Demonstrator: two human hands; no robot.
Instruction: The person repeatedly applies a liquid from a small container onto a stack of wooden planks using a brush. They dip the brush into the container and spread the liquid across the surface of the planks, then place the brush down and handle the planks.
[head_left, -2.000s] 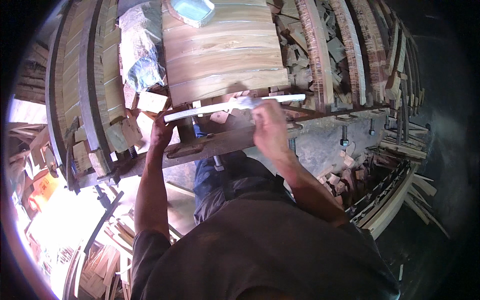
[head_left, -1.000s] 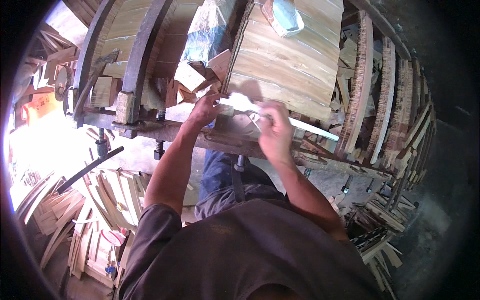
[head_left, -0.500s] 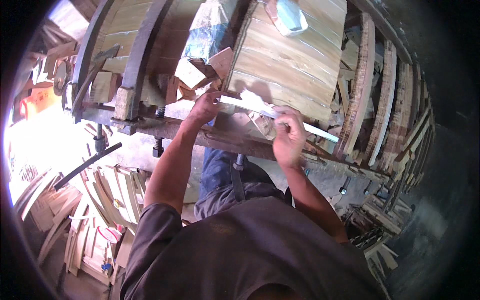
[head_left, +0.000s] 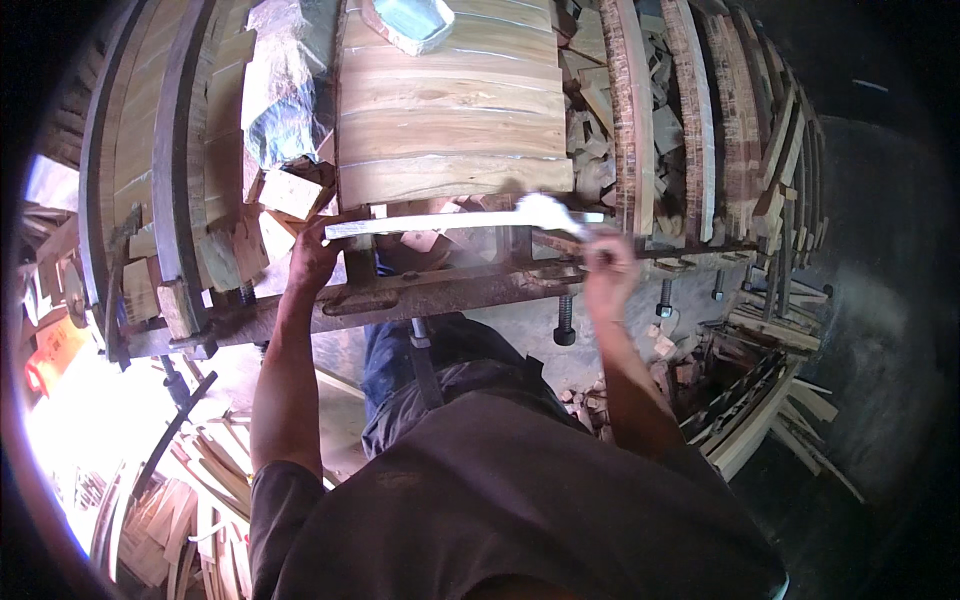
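Note:
My left hand (head_left: pixel 315 255) grips the left end of a narrow wooden strip (head_left: pixel 430 223), fingers closed round it. The strip lies nearly level in front of a panel of boards (head_left: pixel 450 130), and its upper face looks white and wet. Near the strip's right end, my right hand (head_left: pixel 610 275) is closed on the handle of what looks like a brush (head_left: pixel 545 212). Motion blurs this hand and the brush's white head, which is against or just over the strip. White lines run along the panel's joints.
A pale tub (head_left: pixel 410 25) with bluish contents sits on the panel. Wood offcuts (head_left: pixel 293 190) lie left of it. Dark curved clamp bars (head_left: pixel 175 170) stand further left, stacked wood slats (head_left: pixel 630 110) right. A metal rail with bolts (head_left: pixel 450 287) runs before me. Loose strips (head_left: pixel 215 455) pile lower left.
My view has shifted right, so the bench appears further left. The brush has moved rightward along the strip, towards its right end. My left hand keeps its hold on the left end.

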